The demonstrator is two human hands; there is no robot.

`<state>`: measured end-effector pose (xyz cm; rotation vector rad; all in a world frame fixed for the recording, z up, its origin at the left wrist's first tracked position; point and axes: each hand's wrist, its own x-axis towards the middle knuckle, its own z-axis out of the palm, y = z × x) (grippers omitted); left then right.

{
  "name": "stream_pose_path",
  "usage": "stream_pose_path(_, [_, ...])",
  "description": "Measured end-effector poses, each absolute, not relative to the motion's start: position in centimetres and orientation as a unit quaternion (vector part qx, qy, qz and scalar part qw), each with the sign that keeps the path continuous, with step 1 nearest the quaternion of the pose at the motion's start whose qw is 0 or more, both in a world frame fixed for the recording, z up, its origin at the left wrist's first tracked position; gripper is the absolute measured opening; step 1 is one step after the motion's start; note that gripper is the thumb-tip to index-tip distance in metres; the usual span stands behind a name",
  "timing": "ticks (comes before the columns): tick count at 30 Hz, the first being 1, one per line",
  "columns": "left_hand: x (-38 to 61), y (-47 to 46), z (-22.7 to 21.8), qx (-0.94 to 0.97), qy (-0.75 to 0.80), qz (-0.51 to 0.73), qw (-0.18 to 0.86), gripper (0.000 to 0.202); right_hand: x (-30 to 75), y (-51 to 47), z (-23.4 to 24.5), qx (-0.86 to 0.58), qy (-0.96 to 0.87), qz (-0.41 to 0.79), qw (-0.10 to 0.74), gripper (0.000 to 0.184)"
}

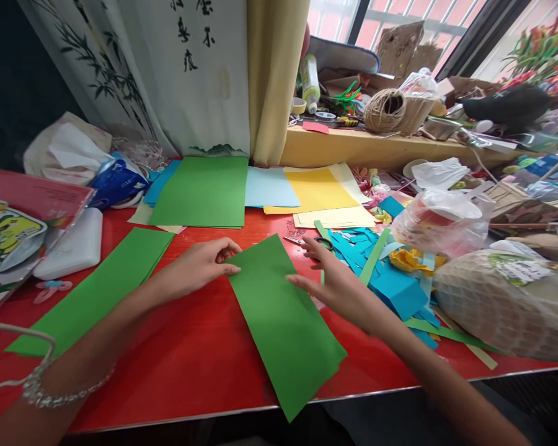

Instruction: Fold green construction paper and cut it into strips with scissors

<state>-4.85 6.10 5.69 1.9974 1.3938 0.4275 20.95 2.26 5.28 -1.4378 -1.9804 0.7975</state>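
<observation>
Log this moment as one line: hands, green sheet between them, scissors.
left hand: at green sheet, left corner; right hand: open, by sheet's right edge; green sheet: overhangs near edge of red table; scissors: on table

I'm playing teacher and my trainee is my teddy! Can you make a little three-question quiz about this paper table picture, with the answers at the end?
1. Short answer: What colour is the sheet between the left hand and the right hand?
2. True or false: The ball of twine lies on the red table, underneath the left hand.
3. Multiple choice: On which side is the beaded bracelet worn?
a) the person's left
b) the person's right
c) both sides

Key:
1. Green.
2. False; the ball of twine is up on the window ledge.
3. a
</observation>
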Motion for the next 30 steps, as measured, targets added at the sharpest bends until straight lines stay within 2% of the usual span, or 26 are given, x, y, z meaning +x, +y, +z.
stream_pose_path(2, [-4.5,6.4,6.1,0.759,0.525,0.208,0.322,0.025,20.4,4.7,5.1,-0.474,-0.707,0.435,0.293,0.067])
stream_pose_path(4, [-4.1,6.5,6.0,0.721,0.537,0.271,0.344,0.025,19.8,6.1,4.3,-0.415,-0.635,0.581,0.294,0.050])
stream_pose_path(7, [-3.7,6.3,4.8,0.628,0.557,0.353,0.414,0.030,19.2,6.3,2.8,-0.404,-0.538,0.671,0.312,0.036])
stream_pose_path(12, [-3.5,5.8,2.9,0.554,0.552,0.390,0.486,0.024,19.1,5.1,1.7,-0.405,-0.484,0.700,0.334,0.031])
stream_pose_path(30, [-2.8,4.9,3.2,0.524,0.554,0.429,0.485,0.024,18.8,4.6,2.1,-0.438,-0.499,0.671,0.329,0.032])
